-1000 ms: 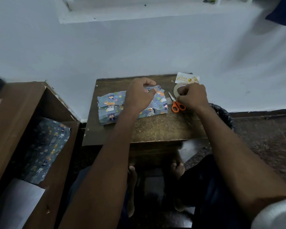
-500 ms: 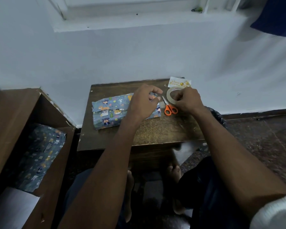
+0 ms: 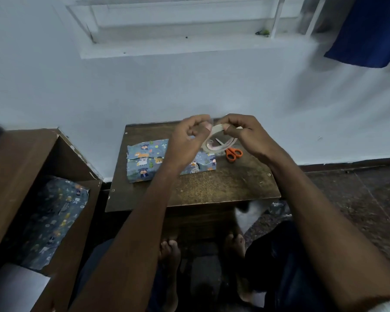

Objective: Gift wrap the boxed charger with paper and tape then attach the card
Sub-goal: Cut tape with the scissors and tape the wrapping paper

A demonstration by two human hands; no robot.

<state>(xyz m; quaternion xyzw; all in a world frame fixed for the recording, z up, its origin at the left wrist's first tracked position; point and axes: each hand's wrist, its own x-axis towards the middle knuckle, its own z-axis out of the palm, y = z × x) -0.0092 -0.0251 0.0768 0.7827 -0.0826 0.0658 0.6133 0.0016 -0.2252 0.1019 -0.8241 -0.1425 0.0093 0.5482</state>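
You're looking at a small wooden table [image 3: 212, 190]: the wrapped box [image 3: 144, 162] is lying on it, with orange-handled scissors [image 3: 232, 153] sitting just right of the box.

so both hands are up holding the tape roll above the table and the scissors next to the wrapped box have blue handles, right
Not quite: the scissors have orange handles, not blue, as the head view shows. The rest holds: the left hand and right hand hold the tape roll above the table, and the scissors lie beside the wrapped box.
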